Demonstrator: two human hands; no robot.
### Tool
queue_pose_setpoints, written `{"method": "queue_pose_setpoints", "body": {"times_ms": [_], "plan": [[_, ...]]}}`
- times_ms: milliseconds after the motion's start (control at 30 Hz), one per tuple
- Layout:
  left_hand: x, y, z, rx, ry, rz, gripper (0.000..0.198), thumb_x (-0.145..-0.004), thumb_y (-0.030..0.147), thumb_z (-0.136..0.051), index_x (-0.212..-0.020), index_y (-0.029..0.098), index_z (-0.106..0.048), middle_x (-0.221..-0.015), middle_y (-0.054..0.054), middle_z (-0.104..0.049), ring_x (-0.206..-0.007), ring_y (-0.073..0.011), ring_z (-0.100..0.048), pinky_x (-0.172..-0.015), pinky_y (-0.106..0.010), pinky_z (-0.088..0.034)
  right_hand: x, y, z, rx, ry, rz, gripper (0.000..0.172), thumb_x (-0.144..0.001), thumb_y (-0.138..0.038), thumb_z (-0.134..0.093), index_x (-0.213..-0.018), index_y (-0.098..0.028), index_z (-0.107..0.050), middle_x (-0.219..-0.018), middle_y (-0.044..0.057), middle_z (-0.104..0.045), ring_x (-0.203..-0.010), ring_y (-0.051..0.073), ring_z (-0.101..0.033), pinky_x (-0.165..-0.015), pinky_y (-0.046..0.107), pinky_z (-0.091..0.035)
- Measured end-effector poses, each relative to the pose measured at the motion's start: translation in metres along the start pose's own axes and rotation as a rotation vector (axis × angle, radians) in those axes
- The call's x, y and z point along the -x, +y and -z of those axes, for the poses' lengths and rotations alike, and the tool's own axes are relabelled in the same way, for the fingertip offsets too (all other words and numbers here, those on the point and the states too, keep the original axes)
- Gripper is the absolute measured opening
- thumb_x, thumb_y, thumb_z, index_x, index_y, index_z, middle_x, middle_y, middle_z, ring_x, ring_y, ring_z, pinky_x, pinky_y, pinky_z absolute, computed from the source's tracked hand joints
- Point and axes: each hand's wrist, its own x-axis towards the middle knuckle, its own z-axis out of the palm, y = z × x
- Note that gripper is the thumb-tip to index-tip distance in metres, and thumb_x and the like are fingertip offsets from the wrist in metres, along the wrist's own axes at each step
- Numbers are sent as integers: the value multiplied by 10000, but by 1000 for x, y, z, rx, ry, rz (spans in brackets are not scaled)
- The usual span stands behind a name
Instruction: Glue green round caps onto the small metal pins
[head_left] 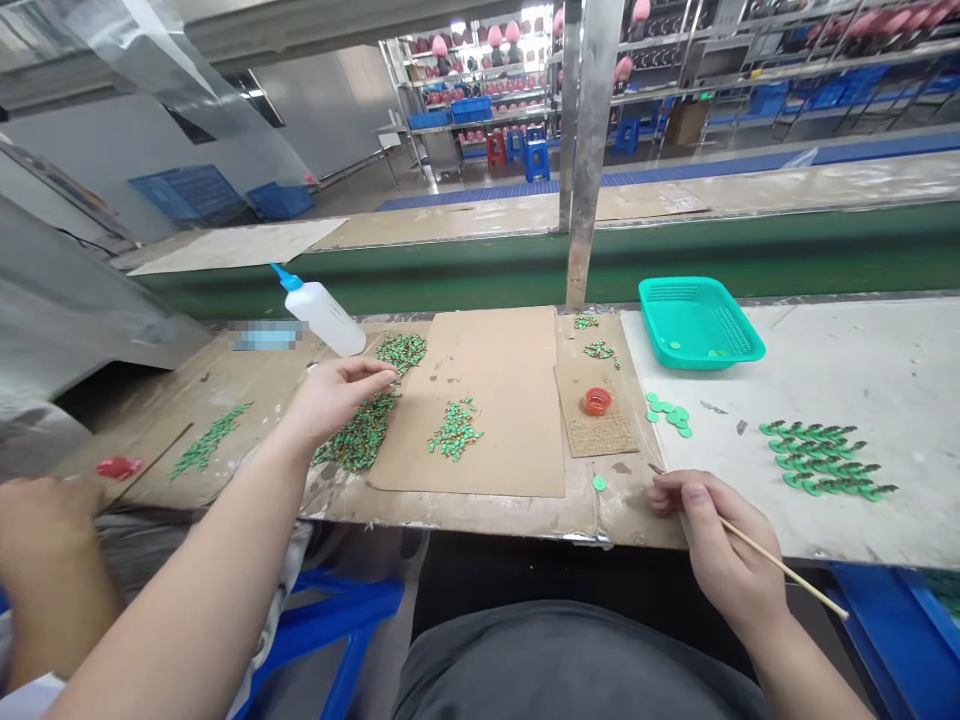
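My left hand (341, 393) hovers at the edge of a heap of small green and brown pieces (356, 437); its thumb and fingertips are pinched, and whatever may be between them is too small to make out. A thin wooden stick (784, 570) with a dark tip lies in the closed fingers of my right hand (724, 545), near the table's front edge. Just left of that hand sits one green disc (599, 483). A smaller group of green pieces (455, 430) rests on the cardboard sheet (499, 370). An orange-red cap (598, 401) stands on a brown pad (604, 440).
A white bottle with a blue nozzle (326, 315) stands back left. To the right are a green basket (701, 325), loose green discs (667, 412) and rows of assembled green pieces (825, 460). A metal post (589, 150) rises behind. Another person's hand (49, 525) is at left.
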Motion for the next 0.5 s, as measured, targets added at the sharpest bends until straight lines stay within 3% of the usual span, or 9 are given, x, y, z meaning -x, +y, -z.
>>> {"method": "queue_pose_setpoints", "body": {"times_ms": [67, 167, 267, 333, 500], "plan": [[19, 14, -16, 200, -9, 19, 524, -901, 691, -958, -1030, 210, -795, -983, -62, -802, -944, -224, -772, -852, -372, -669, 1, -4, -2, 4, -13, 25, 392, -1211, -497, -696, -1035, -241, -936, -849, 88, -901, -711, 241, -884, -663, 315, -774], [58, 41, -58, 460, -89, 33, 653, -630, 740, -1079, -943, 238, -801, -887, -53, -770, -819, -196, -718, -681, -295, -600, -2, -26, -13, -52, -66, 69, 319, -1222, -415, -679, -1120, -255, -936, -919, 74, -925, -775, 227, -904, -710, 315, -781], [101, 69, -108, 646, -219, 75, 587, -638, 650, -1123, -895, 230, -803, -778, -31, -712, -675, -142, -614, -545, -232, -488, -9, -54, -32, -118, -131, 94, 170, -1154, -316, -765, -1087, -261, -912, -968, 56, -926, -850, 213, -901, -816, 327, -772], [126, 85, -136, 741, -309, 102, 550, -670, 617, -1132, -854, 224, -795, -759, -31, -713, -635, -125, -586, -507, -208, -444, -14, -66, -45, -177, -147, 24, 34, -1058, -260, -868, -1080, -258, -893, -1021, 49, -925, -928, 210, -900, -885, 324, -755], [161, 101, -176, 861, -476, 143, 566, -711, 657, -1134, -774, 218, -783, -652, -15, -660, -567, -103, -550, -519, -194, -478, -13, -66, -57, -475, -94, -250, 124, -996, -288, -919, -1100, -252, -864, -987, 16, -890, -881, 176, -877, -812, 271, -726]]}}
